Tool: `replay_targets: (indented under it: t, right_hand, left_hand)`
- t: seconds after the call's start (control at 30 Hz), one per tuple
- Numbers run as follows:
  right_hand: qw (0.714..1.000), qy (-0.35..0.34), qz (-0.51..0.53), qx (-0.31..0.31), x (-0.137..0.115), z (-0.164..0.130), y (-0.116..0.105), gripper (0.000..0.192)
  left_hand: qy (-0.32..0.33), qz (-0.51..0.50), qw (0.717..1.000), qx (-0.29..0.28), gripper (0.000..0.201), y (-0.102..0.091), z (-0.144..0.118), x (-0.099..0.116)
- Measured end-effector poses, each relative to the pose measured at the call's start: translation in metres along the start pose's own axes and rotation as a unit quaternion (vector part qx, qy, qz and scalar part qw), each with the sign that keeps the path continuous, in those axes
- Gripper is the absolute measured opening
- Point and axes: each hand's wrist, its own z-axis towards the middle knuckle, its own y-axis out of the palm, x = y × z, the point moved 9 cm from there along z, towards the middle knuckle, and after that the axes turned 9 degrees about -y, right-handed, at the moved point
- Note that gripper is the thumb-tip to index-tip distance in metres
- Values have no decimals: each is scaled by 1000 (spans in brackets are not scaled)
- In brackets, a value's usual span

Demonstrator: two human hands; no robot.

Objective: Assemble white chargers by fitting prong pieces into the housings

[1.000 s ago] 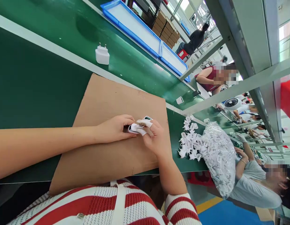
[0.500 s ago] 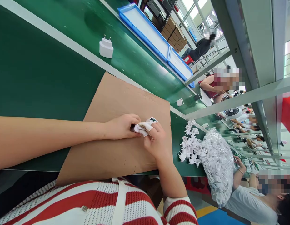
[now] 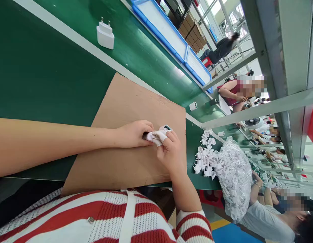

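Your left hand (image 3: 133,133) and right hand (image 3: 170,152) both pinch the small white part (image 3: 152,136) between them, its length running hand to hand over the cardboard sheet (image 3: 126,101).

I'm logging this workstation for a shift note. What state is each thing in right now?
Left hand: closed on the small white part.
Right hand: pinching the same part.
Small white part: held over the cardboard sheet.
White charger: on the belt, prongs up.
Plastic bag: open, white plug parts spilled beside it.
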Motion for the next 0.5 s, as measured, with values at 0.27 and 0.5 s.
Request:
replay_targets:
  t: [0.27, 0.5]
  right_hand:
    - [998, -8, -41, -49, 7, 8, 9, 25]
    - [989, 144, 19, 14, 26, -13, 23, 27]
  left_hand:
    - [14, 14, 1000, 10, 34, -2, -1, 2]
    - [11, 57, 998, 12, 40, 3, -4, 6]
